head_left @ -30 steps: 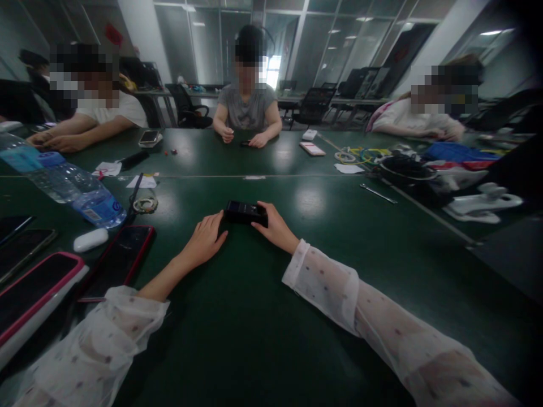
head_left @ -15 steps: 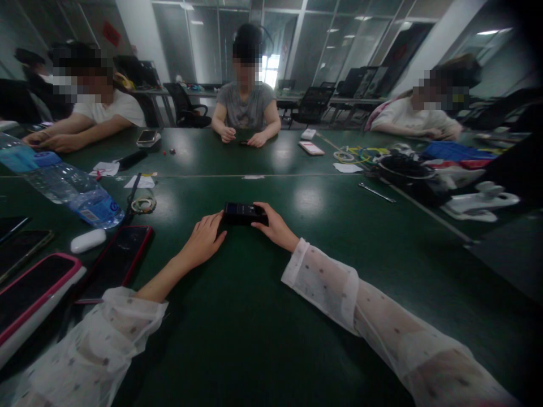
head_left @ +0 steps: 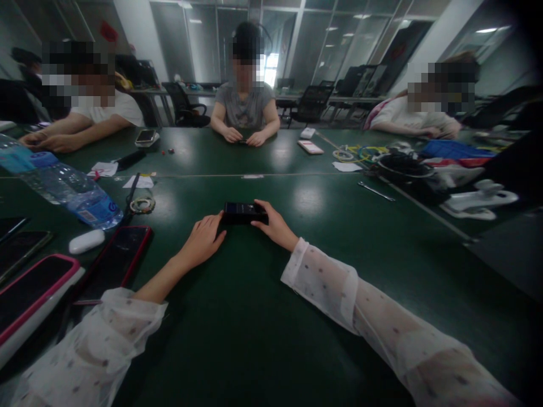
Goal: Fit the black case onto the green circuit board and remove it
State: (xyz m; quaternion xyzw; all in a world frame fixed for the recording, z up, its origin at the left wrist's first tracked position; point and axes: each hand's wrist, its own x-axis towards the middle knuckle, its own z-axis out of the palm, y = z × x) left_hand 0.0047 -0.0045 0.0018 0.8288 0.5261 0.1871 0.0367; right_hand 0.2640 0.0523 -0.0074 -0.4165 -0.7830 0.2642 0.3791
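Observation:
A small black box-shaped device (head_left: pixel 244 213), with a dark screen on its left part and small controls on its right, rests on the green table (head_left: pixel 246 316). My right hand (head_left: pixel 274 225) grips its right end, thumb in front and fingers over the back edge. At its left end lies my left hand (head_left: pixel 204 242), palm down with the fingers stretched out; the fingertips touch or nearly touch the device's corner. The exact kind of device is too dark to make out.
To the left are water bottles (head_left: pixel 78 189), a white earphone case (head_left: pixel 86 242), a red-edged phone (head_left: pixel 116 263) and a beaded bracelet (head_left: pixel 142 204). A wrench (head_left: pixel 376 191) and cables (head_left: pixel 360 152) lie right. A person in grey (head_left: pixel 245 104) sits opposite; others sit either side.
My hands and the black device stay almost in place. Across the table, the hands of the person in grey have come down and closer together.

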